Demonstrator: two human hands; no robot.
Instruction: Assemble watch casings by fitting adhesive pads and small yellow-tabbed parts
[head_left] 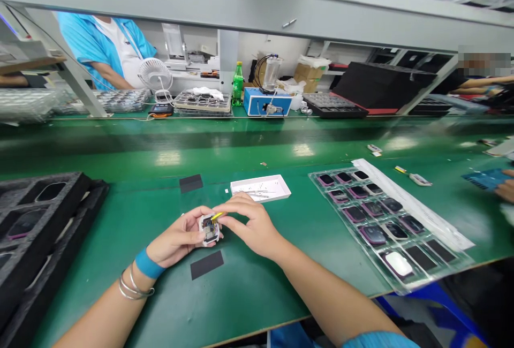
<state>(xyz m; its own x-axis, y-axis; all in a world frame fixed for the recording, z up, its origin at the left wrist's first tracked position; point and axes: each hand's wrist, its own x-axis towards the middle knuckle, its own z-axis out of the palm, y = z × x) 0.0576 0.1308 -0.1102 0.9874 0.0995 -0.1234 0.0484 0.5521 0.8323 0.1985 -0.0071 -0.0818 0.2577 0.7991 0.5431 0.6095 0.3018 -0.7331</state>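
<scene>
Yellow strip (217, 216) pinched in right hand (251, 225), white-edged device (209, 230) gripped in left hand (176, 238), partly covered, details indistinct

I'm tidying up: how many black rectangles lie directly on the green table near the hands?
2: one black rectangle beyond the left hand, another on its near side; more could be hidden.

Small white-rimmed device (209, 231), innards (208, 226) bare, in the left hand (179, 237); slim yellow piece (217, 216) at its top
</scene>
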